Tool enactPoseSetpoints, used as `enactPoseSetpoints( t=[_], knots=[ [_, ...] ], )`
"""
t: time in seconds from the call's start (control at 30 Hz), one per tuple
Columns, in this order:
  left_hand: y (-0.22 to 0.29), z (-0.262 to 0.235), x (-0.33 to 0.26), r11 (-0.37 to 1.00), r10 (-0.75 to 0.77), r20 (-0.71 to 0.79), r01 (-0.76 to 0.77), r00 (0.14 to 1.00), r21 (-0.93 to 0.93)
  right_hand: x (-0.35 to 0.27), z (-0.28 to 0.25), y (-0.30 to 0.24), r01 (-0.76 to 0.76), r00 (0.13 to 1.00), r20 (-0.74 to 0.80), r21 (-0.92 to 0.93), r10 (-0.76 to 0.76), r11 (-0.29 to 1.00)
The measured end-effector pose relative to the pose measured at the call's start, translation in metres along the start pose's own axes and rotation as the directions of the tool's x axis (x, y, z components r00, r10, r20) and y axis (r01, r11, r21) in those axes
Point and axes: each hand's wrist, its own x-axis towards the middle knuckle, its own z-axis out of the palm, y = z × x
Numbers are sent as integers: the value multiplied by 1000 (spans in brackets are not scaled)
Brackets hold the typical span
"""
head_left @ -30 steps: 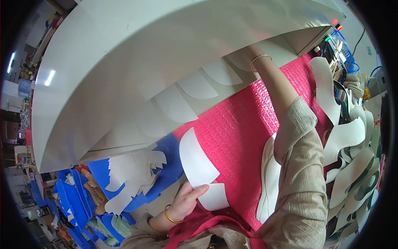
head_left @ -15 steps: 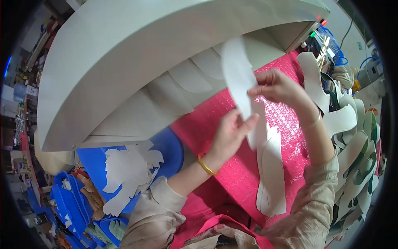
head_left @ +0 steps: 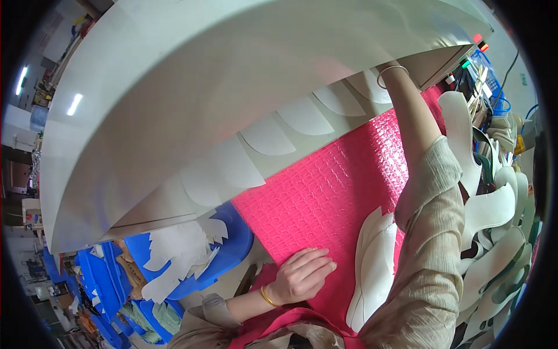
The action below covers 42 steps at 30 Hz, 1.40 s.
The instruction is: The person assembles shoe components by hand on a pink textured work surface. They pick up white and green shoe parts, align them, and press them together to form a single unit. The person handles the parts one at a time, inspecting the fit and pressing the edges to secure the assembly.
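While the left hand (head_left: pixel 303 273) lies flat and open, palm down, on the near edge of the pink sheet (head_left: pixel 325 186), the right arm (head_left: pixel 410 122) stretches far up and away, and its hand goes out of sight under the big grey press head (head_left: pixel 232 87); whether that hand is open or gripping something I cannot tell. Only the wrist with its bracelet (head_left: pixel 390 71) shows at the head's edge. The sheet runs as a long band from the person's lap up and to the right, and disappears beneath the head. Along the head's lower edge a row of white cut pieces (head_left: pixel 264 136) lies on the sheet, following the same diagonal. The right hand is at the far end of that row; the left is well apart from it, at the near end. A stack of white pieces (head_left: pixel 372 273) rests on the sheet just right of the left hand, near the right elbow. Blue trays (head_left: pixel 232 250) with more white cutouts sit to the left.
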Motion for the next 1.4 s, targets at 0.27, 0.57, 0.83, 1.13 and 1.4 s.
enactPoseSetpoints(
  t=[0.27, 0.57, 0.83, 1.13, 1.4],
  knots=[
    [-1, 2, 2, 1000, 20, 3, -20, 1000, 11, 7, 32, 7, 105, 921, -277, -503, -275, 858],
    [3, 3, 5, 999, 38, -40, -38, 998, -7, -130, -98, -13, -233, 950, -296, -886, -103, 402],
    [3, 3, 1, 997, 72, -28, -71, 997, 24, -135, -145, 42, -409, 897, -421, -906, -136, 107],
    [20, 7, 17, 994, -32, -49, 26, 998, -110, -320, -60, -112, -61, 883, 381, -485, 274, 872],
    [10, 46, 61, 816, -269, 49, 255, 962, -519, -368, -37, -100, 177, 894, 447, -373, 9, 911]
  ],
)
